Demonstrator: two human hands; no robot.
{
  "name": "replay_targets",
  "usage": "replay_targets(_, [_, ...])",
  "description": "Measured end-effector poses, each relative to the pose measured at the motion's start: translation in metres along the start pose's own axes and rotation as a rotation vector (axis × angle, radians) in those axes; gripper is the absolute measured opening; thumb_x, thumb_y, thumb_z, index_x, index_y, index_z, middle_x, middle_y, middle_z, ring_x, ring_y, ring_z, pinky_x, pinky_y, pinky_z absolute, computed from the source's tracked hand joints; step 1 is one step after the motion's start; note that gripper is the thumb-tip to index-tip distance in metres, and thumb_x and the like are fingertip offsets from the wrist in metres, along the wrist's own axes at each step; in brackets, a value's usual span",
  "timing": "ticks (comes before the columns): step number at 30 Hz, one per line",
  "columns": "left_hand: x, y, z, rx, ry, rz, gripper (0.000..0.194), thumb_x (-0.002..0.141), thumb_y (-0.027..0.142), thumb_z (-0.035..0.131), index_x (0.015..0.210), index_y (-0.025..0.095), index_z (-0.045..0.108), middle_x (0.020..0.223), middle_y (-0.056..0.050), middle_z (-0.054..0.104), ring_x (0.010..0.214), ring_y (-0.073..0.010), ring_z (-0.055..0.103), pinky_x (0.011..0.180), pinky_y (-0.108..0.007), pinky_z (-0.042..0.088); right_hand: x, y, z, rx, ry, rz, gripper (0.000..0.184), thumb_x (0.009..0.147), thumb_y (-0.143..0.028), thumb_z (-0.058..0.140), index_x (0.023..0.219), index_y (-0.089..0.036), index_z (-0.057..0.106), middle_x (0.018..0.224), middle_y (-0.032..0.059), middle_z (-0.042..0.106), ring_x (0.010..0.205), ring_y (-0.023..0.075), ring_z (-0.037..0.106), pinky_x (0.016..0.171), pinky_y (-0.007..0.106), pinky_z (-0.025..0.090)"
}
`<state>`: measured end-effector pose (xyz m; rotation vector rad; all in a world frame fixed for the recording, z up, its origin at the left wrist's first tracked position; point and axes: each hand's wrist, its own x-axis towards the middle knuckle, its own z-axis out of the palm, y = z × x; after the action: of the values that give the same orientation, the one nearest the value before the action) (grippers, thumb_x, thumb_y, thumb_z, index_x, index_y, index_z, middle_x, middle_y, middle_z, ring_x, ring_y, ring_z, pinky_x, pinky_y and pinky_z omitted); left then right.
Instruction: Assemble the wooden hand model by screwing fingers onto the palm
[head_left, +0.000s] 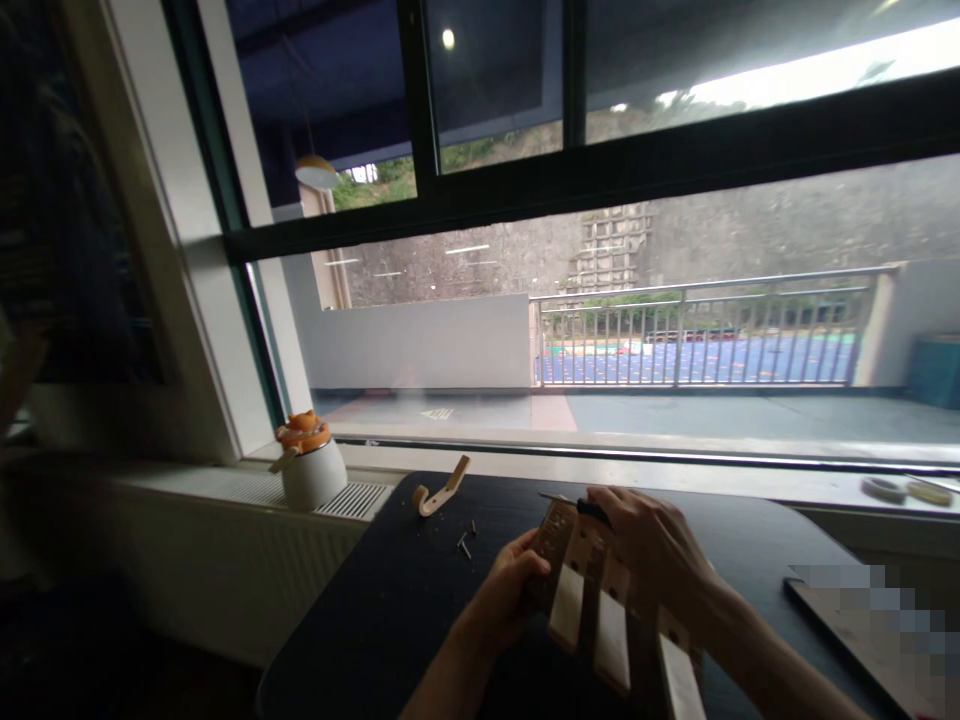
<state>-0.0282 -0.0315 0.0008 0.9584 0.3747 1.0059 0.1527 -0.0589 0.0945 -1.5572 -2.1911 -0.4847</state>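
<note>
left hand: the left hand point(517, 575) reaches up from the lower edge, its forearm slanting up and to the right, thumb lying over the near face of the board.
left fingers: closed around the left end of the wooden board point(553, 530); the fingertips behind it are hidden.
right hand: the right hand point(649, 535) comes in from the lower right, forearm slanting up and to the left, back of the hand turned up, above the board.
right fingers: curled narrowly around the dark handle of a screwdriver point(594, 512), whose thin metal shaft points left, past the board's top end.
board: between the two hands, tilted over the counter point(360, 610); whether it touches the surface i cannot tell.
hooks on the board: three pale wooden pieces, the left one point(568, 605), the middle one point(613, 640) and the right one point(681, 680), stick out toward the lower edge, below the right hand.
loose hook: a curved wooden hook point(442, 492) lies near the counter's far left edge, well apart from both hands.
screws: a few small screws point(465, 546) lie between the loose hook and the left hand.
window ledge: a pale jug point(315, 475) with an orange lid stands left of the counter.
</note>
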Motion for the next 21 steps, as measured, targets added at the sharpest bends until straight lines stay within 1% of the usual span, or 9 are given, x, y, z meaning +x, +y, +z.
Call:
replay_targets(6, [0.002, -0.005, 0.003, 0.022, 0.010, -0.002, 0.048, 0.065, 0.012, 0.058, 0.112, 0.009, 0.060, 0.099, -0.013, 0.068, 0.077, -0.0185, 0.064, 0.065, -0.025, 0.044, -0.003, 0.004, 0.000, -0.051, 0.000, 0.005, 0.019, 0.080, -0.006, 0.047, 0.081, -0.020, 0.060, 0.076, 0.0026, 0.068, 0.067, 0.0176, 0.063, 0.055, 0.026, 0.032])
replay_targets(12, [0.001, -0.007, 0.003, 0.012, 0.022, -0.013, 0.048, 0.065, 0.012, 0.059, 0.113, 0.011, 0.059, 0.098, -0.012, 0.068, 0.081, -0.0201, 0.064, 0.068, -0.026, 0.045, -0.003, 0.003, 0.001, -0.058, -0.006, 0.009, 0.021, 0.078, -0.003, 0.047, 0.082, -0.019, 0.061, 0.075, 0.0036, 0.068, 0.067, 0.0172, 0.063, 0.054, 0.026, 0.031])
replay_targets(14, [0.001, -0.008, 0.001, -0.002, 0.019, -0.043, 0.048, 0.066, 0.014, 0.061, 0.115, 0.012, 0.057, 0.101, -0.012, 0.067, 0.083, -0.0199, 0.064, 0.070, -0.026, 0.046, -0.002, 0.003, 0.001, -0.054, -0.003, 0.015, 0.021, 0.079, -0.003, 0.046, 0.080, -0.018, 0.061, 0.075, 0.0042, 0.068, 0.067, 0.0176, 0.063, 0.055, 0.026, 0.032])
replay_targets(16, [0.000, -0.009, -0.001, 0.007, 0.037, -0.093, 0.047, 0.070, 0.018, 0.062, 0.117, 0.014, 0.055, 0.103, -0.011, 0.066, 0.083, -0.0193, 0.064, 0.071, -0.027, 0.046, -0.001, 0.004, -0.001, -0.039, 0.004, 0.002, 0.018, 0.081, -0.008, 0.048, 0.086, -0.019, 0.062, 0.079, 0.0044, 0.069, 0.070, 0.0184, 0.065, 0.056, 0.026, 0.034])
replay_targets(17, [0.000, -0.010, -0.002, 0.020, 0.055, -0.111, 0.047, 0.071, 0.021, 0.063, 0.117, 0.015, 0.055, 0.103, -0.011, 0.066, 0.081, -0.0188, 0.064, 0.070, -0.027, 0.047, -0.002, 0.005, -0.003, -0.013, 0.011, 0.006, 0.017, 0.082, -0.014, 0.049, 0.094, -0.019, 0.061, 0.080, 0.0041, 0.070, 0.071, 0.0190, 0.065, 0.057, 0.026, 0.036])
replay_targets(18, [0.001, -0.010, -0.003, 0.032, 0.080, -0.109, 0.047, 0.072, 0.023, 0.064, 0.117, 0.016, 0.054, 0.102, -0.010, 0.066, 0.079, -0.0181, 0.064, 0.068, -0.027, 0.047, -0.004, 0.007, -0.006, 0.025, 0.018, 0.020, 0.021, 0.084, -0.020, 0.050, 0.102, -0.020, 0.059, 0.080, 0.0034, 0.071, 0.071, 0.0195, 0.066, 0.056, 0.026, 0.038])
replay_targets(19, [0.002, -0.010, -0.003, 0.042, 0.106, -0.081, 0.047, 0.070, 0.024, 0.066, 0.116, 0.016, 0.055, 0.099, -0.009, 0.066, 0.077, -0.0174, 0.063, 0.066, -0.026, 0.047, -0.008, 0.010, -0.009, 0.082, 0.030, 0.048, 0.028, 0.085, -0.028, 0.051, 0.112, -0.021, 0.055, 0.080, 0.0029, 0.071, 0.070, 0.0200, 0.066, 0.056, 0.026, 0.039])
replay_targets(20, [0.003, -0.009, -0.004, 0.043, 0.128, -0.035, 0.048, 0.068, 0.023, 0.067, 0.114, 0.016, 0.055, 0.097, -0.008, 0.067, 0.076, -0.0171, 0.063, 0.066, -0.026, 0.047, -0.014, 0.014, -0.011, 0.157, 0.033, 0.096, 0.032, 0.086, -0.032, 0.049, 0.116, -0.021, 0.052, 0.074, 0.0013, 0.071, 0.066, 0.0199, 0.066, 0.052, 0.026, 0.040])
replay_targets(21, [0.004, -0.009, -0.004, 0.043, 0.148, 0.020, 0.049, 0.064, 0.020, 0.068, 0.112, 0.016, 0.057, 0.094, -0.007, 0.067, 0.076, -0.0172, 0.063, 0.066, -0.025, 0.047, -0.023, 0.019, -0.013, 0.224, 0.028, 0.124, 0.029, 0.088, -0.035, 0.044, 0.113, -0.022, 0.052, 0.073, 0.0005, 0.070, 0.062, 0.0191, 0.065, 0.050, 0.026, 0.041])
